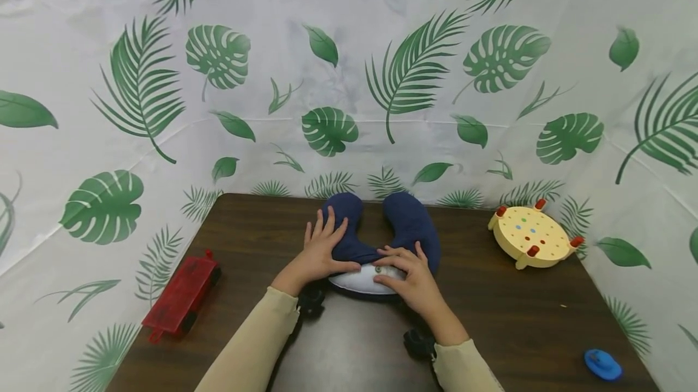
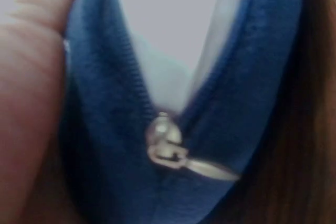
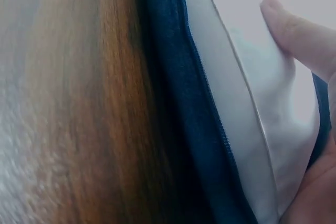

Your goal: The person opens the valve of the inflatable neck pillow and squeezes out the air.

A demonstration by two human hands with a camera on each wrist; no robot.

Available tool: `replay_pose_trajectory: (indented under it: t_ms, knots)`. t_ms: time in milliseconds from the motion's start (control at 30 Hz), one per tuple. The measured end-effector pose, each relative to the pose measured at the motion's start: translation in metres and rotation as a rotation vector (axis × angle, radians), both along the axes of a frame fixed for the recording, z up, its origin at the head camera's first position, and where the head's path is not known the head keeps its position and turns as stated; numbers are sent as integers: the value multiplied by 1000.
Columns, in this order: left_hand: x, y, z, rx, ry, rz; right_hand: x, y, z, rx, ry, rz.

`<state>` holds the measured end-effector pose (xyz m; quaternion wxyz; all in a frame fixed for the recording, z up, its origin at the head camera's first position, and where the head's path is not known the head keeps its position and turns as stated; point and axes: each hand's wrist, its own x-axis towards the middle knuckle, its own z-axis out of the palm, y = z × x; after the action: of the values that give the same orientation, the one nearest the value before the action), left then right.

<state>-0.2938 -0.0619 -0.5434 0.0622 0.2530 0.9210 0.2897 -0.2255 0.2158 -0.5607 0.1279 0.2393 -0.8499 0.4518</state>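
Note:
A navy neck pillow point(image 1: 417, 222) lies on the table, its two arms pointing to the wall. Its near edge is unzipped, baring a white inner cushion point(image 1: 354, 283) with a small round valve point(image 1: 378, 269). My left hand point(image 1: 322, 252) rests on the pillow's left arm, fingers spread, thumb along the opening. My right hand point(image 1: 409, 274) grips the right side of the opening, thumb on the white cushion and fingers bent over it, the valve between them. A metal zip pull point(image 2: 210, 169) hangs at one end of the zip in the left wrist view.
A red toy cart with black wheels point(image 1: 182, 295) stands at the table's left edge. On the right are a round yellow toy with red pegs point(image 1: 531, 234) and a small blue piece point(image 1: 602, 364). A leaf-print cloth point(image 1: 338, 83) hangs behind the brown table point(image 1: 491, 319).

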Motion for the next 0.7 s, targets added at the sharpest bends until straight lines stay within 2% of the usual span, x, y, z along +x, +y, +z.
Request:
replay_pose_trajectory:
  t_ms: [200, 467, 700]
  knots:
    - [1, 0, 1, -38, -15, -6, 0, -1, -4, -45, 0, -22]
    - [0, 0, -3, 47, -24, 22, -3, -3, -5, -47, 4, -28]
    - [1, 2, 1, 74, -46, 30, -2, -3, -3, -56, -15, -42]
